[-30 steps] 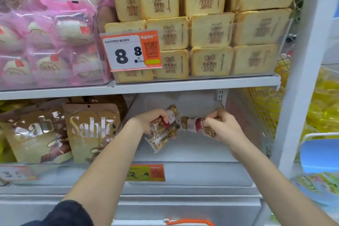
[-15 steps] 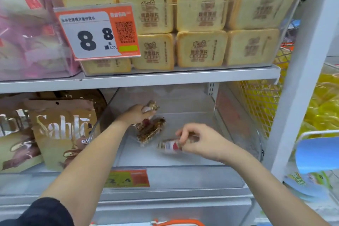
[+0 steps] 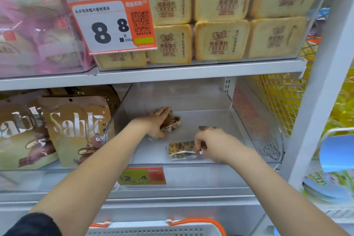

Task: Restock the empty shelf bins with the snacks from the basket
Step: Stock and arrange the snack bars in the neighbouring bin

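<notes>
Head view: two snack packs lie in the clear bin point(image 3: 256, 132). Left hand point(image 3: 160, 120), grip flat, presses the rear snack pack point(image 3: 173, 123); right hand point(image 3: 212, 144) pinches the front snack pack point(image 3: 181, 150).

head view: worn on the person's head, facing forward and slightly down into the clear bin point(image 3: 191, 165) on the lower shelf
nearness: close, within arm's reach
</notes>
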Tool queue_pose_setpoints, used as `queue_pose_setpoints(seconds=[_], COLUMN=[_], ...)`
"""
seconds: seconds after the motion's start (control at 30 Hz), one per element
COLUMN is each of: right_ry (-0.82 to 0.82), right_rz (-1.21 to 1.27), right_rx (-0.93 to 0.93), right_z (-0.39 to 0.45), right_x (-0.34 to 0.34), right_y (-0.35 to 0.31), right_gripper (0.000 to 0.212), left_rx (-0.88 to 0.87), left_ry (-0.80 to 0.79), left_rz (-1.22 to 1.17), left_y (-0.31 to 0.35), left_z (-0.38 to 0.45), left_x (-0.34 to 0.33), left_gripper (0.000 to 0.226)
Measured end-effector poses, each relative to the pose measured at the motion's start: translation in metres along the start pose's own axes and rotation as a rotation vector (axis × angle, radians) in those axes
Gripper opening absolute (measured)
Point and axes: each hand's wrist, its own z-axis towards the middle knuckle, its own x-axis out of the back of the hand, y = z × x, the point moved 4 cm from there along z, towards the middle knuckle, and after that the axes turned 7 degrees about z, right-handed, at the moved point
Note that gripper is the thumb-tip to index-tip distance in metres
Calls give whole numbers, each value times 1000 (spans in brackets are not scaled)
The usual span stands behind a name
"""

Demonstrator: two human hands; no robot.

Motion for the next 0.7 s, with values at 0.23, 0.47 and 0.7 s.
queue_pose_setpoints(seconds=[0.23, 0.47, 0.7], right_ry=[-215, -240, -258], right_rz=[-73, 43, -37], right_rx=[-15, 68, 51], right_z=[0, 26, 46], right_x=[-7, -20, -24], right_y=[-3, -20, -34], right_gripper=[61, 65, 76], left_rx=[-115, -60, -72], left_ry=[8, 7, 177], left_rz=[55, 158, -224], left_y=[2, -10, 17], left_z=[4, 3, -40], left_x=[11, 17, 27], left_gripper=[101, 110, 55])
